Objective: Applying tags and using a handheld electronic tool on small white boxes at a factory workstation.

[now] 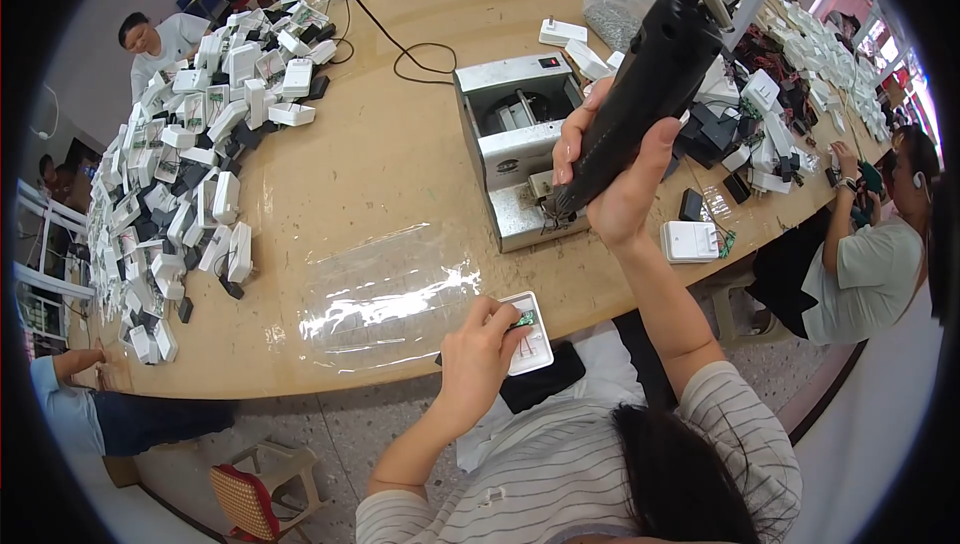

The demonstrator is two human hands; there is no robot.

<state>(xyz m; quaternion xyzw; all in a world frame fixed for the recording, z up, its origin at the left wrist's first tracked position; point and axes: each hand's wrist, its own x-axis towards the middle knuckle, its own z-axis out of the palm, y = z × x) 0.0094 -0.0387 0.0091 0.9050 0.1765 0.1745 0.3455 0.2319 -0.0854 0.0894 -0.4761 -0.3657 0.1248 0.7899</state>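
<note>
black driver (648, 89) fills my right hand (628, 202), right of centre; my left hand (474, 352) pinches a green board (525, 318) over the white case (541, 356), lower centre. a loose pinch could shift the board.

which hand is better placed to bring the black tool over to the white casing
Probably the right hand: it grips the black tool, while the left hand is down at the white casing, fingers at the small green board, so seems better suited to steadying.
</note>
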